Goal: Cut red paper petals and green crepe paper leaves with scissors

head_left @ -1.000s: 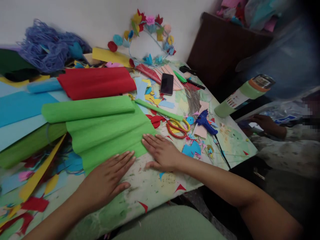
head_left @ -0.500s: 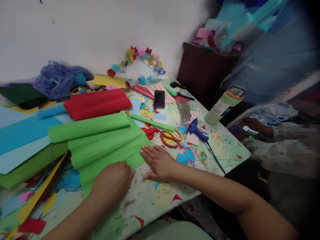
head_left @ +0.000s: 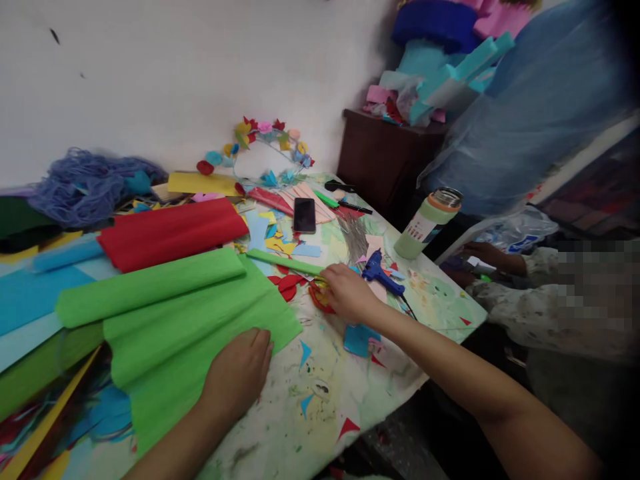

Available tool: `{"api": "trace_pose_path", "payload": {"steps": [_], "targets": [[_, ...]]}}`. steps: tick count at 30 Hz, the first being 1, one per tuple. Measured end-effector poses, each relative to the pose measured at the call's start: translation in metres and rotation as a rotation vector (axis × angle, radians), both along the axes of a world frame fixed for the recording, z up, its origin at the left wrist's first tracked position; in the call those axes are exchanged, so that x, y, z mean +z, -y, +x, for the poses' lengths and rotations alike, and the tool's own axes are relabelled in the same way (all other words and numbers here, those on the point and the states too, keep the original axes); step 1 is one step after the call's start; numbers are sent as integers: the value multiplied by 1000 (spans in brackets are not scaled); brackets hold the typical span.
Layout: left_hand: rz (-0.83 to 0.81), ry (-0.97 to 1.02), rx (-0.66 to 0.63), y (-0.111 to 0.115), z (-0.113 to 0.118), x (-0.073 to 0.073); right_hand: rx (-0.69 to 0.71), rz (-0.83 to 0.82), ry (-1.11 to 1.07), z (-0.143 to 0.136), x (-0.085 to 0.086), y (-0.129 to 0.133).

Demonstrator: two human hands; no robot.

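Evidently, one green crepe-paper sheet (head_left: 185,333) lay across the table (head_left: 285,427), its roll running rightward and slightly away; one left hand (head_left: 241,373) curled at its near edge, one right hand (head_left: 350,295) covered red scissor handles (head_left: 320,299), both grips unclear.

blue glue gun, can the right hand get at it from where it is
Probably yes: the right hand is over the scissors, close beside the blue glue gun, and nothing tall seems to stand between them. The hand may need to come off the scissors first.
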State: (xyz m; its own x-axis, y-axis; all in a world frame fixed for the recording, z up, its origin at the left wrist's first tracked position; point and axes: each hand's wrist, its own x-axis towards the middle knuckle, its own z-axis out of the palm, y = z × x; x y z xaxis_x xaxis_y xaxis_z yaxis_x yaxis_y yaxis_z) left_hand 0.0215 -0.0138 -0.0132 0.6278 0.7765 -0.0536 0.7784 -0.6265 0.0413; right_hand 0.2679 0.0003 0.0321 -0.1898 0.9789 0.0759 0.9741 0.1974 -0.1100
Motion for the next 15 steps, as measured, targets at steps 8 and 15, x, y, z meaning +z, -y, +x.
{"api": "trace_pose_path", "payload": {"steps": [8, 15], "targets": [[-64, 33, 29, -2, -1, 4, -102, -107, 115, 6, -8, -15], [-124, 47, 32, -5, 0, 5, -119, -199, 133, -2, -4, -8]]}}
